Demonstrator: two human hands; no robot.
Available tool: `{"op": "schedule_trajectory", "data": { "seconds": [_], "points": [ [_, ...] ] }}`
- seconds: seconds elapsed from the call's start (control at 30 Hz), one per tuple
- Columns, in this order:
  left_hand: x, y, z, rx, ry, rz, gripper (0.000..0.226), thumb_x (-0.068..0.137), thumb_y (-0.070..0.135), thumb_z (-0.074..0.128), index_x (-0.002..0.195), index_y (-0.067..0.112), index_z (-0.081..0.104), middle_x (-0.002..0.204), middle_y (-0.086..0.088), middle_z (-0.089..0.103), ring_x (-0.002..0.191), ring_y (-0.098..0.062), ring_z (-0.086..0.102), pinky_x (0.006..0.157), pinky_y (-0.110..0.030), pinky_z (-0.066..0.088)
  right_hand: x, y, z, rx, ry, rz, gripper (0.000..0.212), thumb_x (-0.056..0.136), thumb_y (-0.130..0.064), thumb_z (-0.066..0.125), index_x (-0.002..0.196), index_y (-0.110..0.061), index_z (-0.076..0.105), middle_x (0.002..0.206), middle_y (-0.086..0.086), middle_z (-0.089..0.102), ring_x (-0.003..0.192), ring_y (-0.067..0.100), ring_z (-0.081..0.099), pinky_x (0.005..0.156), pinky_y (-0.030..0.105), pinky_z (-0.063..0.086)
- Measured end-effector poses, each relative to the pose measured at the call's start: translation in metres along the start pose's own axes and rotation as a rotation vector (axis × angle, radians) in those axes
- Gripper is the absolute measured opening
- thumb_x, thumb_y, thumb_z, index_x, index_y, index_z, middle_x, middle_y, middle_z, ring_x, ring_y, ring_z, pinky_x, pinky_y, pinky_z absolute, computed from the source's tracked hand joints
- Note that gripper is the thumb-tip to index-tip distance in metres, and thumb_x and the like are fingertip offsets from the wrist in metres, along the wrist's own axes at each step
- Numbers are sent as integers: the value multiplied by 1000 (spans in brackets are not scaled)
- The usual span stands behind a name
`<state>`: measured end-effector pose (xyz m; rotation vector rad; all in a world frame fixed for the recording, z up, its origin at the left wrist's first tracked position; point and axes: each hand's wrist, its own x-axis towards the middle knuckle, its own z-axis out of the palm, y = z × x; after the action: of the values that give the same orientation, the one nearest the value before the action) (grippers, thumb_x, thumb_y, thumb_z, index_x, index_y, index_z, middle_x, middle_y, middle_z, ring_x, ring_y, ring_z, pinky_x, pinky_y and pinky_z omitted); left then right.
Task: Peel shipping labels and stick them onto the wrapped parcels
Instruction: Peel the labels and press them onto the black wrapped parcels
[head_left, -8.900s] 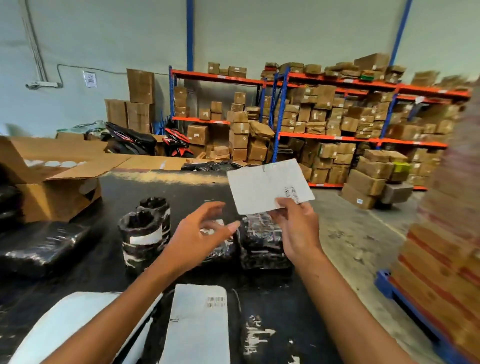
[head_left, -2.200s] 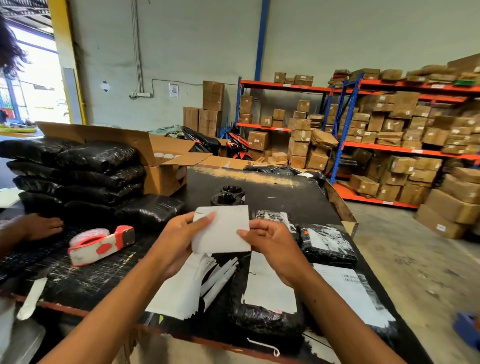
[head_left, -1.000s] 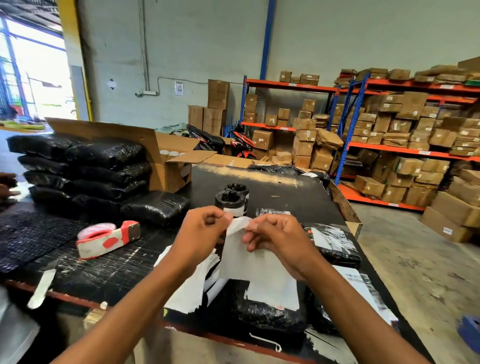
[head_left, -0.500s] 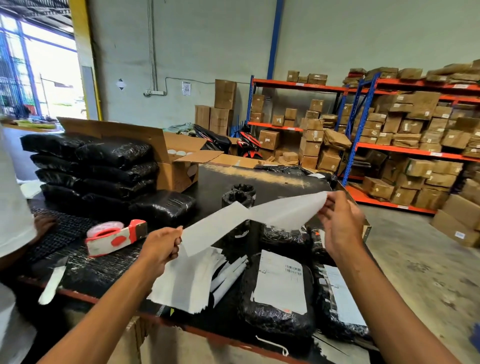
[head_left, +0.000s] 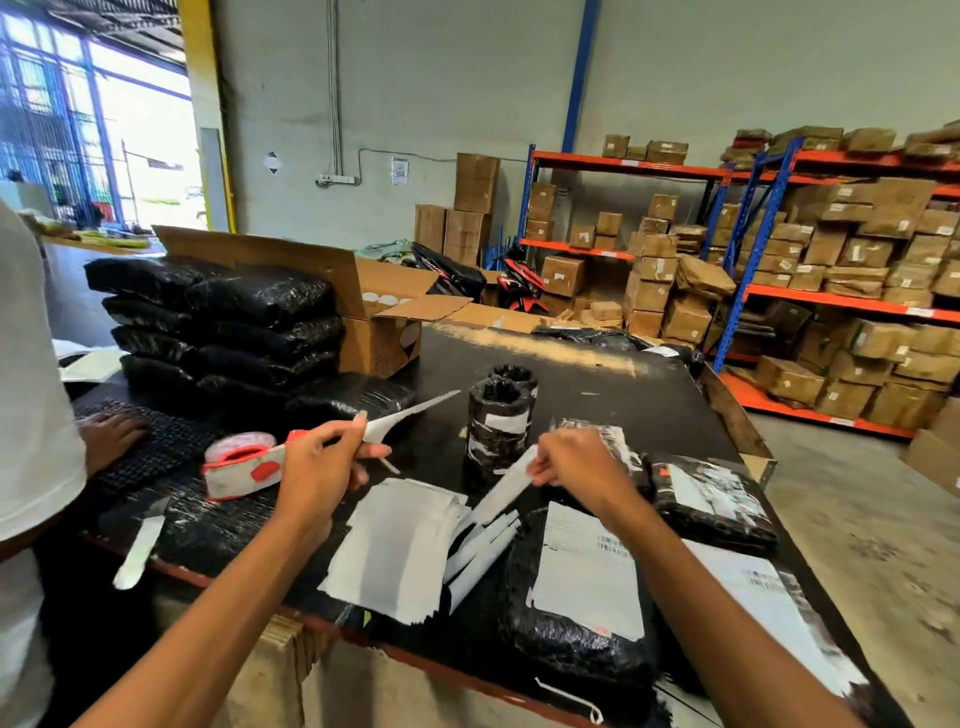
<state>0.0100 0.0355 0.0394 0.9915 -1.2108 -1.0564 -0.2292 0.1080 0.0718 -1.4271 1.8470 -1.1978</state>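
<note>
My left hand (head_left: 322, 462) pinches a thin white sheet (head_left: 410, 413) raised above the black table (head_left: 623, 395). My right hand (head_left: 576, 467) pinches a second white sheet (head_left: 504, 491), held low over the pile of label sheets (head_left: 395, 545). The two sheets are fully apart; I cannot tell which is the label and which the backing. A black wrapped parcel (head_left: 571, 644) lies at the front edge with a label (head_left: 587, 571) stuck on it. Another labelled parcel (head_left: 711, 499) lies right of my right hand. Two wrapped cylinders (head_left: 501, 421) stand behind my hands.
A red and white tape dispenser (head_left: 244, 462) sits left of my left hand. Stacked black parcels (head_left: 223, 322) and an open cardboard box (head_left: 384, 322) fill the table's back left. Another person (head_left: 31, 415) stands at the left, a hand (head_left: 111, 434) on the table. Shelving stands right.
The sheet was peeled into two pieces. My right hand has since come down and left with its piece toward the table, while my left hand has lifted its piece a little.
</note>
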Motion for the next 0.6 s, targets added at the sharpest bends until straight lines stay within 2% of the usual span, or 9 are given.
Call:
{"op": "schedule_trajectory", "data": {
  "seconds": [0.1,0.17,0.23,0.3,0.37,0.43,0.5,0.57,0.6],
  "points": [
    [-5,6,3,-4,-30,19,22,95,29,55,90,12,70,77,-7,75,40,-5,52,43,-17,44,7,19,28,-308,-190,-29,32,87,-18,51,69,8,61,68,12,64,63,18,58,68,35,52],
    [-9,8,5,-49,-63,2,21,94,27,57,89,11,70,80,-9,75,42,-7,55,45,-18,45,8,32,44,-494,-304,-43,26,84,-15,54,65,0,64,66,9,64,62,21,58,66,35,50],
    [-14,10,9,-69,-83,-8,19,93,27,59,88,13,71,82,-9,76,44,-9,57,50,-21,46,7,40,53,-664,-319,-91,16,83,-15,60,85,-11,75,87,11,72,81,28,67,71,33,51],
    [-19,13,14,-68,-93,10,18,92,28,60,89,15,72,82,-7,77,46,-10,58,53,-23,47,6,43,50,-759,-237,-156,31,85,-27,65,114,-17,69,103,11,71,98,29,65,80,33,49],
    [-23,17,24,-65,-106,44,17,91,27,61,93,16,73,81,-5,77,47,-10,58,56,-26,49,2,38,40,-581,-151,-188,35,87,-31,63,118,-14,66,94,12,72,91,27,66,81,31,50],
    [-27,23,39,-61,-131,76,16,91,26,61,94,18,74,81,-2,77,48,-10,58,56,-25,51,-9,30,24,-137,-106,-156,25,89,-30,64,104,-13,72,80,10,71,75,18,65,72,23,51],
    [-31,27,58,-49,-181,114,14,91,24,61,90,20,74,79,-1,77,46,-8,57,53,-19,50,-18,20,6,243,-74,-70,28,86,-41,64,96,-17,73,86,5,74,78,14,69,75,20,54],
    [-34,28,82,-28,-276,142,16,91,22,61,90,17,76,78,-4,76,47,-10,58,51,-16,50,-15,23,-12,481,19,16,42,80,-53,61,101,-17,70,93,4,76,86,16,73,80,28,57],
    [-36,27,97,-12,-338,150,17,91,21,61,92,15,76,80,-5,76,49,-12,59,52,-16,50,-11,26,-23,566,95,48,44,80,-51,62,106,-16,68,97,5,76,88,18,73,80,30,57]
  ]
}}
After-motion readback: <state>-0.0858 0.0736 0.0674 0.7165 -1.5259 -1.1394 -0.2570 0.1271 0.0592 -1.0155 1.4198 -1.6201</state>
